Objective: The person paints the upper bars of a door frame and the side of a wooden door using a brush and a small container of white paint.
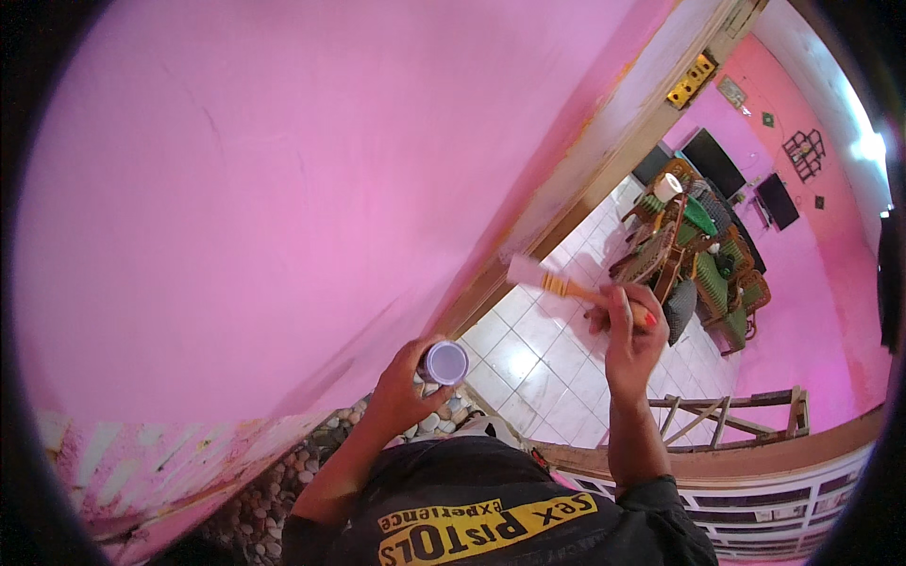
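Note:
My left hand (404,389) wraps round a small round cup (446,363) with pale lilac paint inside, held close to the lower end of the door frame. In my right hand (634,338) is a flat paintbrush (555,283), gripped by its wooden handle. Its pale, paint-coated bristles point left towards the wooden door frame (587,193); whether they touch it I cannot tell. A red mark shows near the handle's end. The pink wall (283,208) fills the left side, and its edge beside the frame looks patchy.
Through the doorway lies a white tiled floor (528,363), with piled wicker chairs (713,274) and dark screens (714,162) beyond. A wooden trestle (727,415) stands at right. Pebbles (283,486) cover the ground below the wall. A yellow metal plate (692,81) sits on the frame.

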A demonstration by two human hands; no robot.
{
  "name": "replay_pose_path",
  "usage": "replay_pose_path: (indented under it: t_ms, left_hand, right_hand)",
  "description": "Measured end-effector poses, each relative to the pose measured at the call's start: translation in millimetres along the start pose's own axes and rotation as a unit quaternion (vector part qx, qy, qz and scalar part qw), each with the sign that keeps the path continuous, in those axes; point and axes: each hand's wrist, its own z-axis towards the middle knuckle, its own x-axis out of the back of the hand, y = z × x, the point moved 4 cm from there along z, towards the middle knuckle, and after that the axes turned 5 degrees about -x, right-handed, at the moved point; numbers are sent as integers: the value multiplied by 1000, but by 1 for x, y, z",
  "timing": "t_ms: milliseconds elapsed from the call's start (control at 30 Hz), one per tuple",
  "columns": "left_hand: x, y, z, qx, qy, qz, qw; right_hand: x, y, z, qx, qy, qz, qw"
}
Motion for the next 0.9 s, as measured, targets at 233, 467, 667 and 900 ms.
replay_pose_path:
  t_ms: [233, 467, 667, 900]
  left_hand:
    - [-21, 26, 24, -31, 56, -1, 998]
    - [-53, 46, 35, -8, 73, 14, 997]
    - [-70, 59, 39, -25, 73, 36, 996]
    - [-79, 73, 43, -40, 80, 57, 994]
  right_hand:
    - [6, -3, -26, -39, -181, -38, 982]
    - [1, 3, -11, 59, -268, -123, 954]
    - [5, 5, -1, 97, -295, -139, 940]
    - [20, 16, 9, 105, -305, -91, 942]
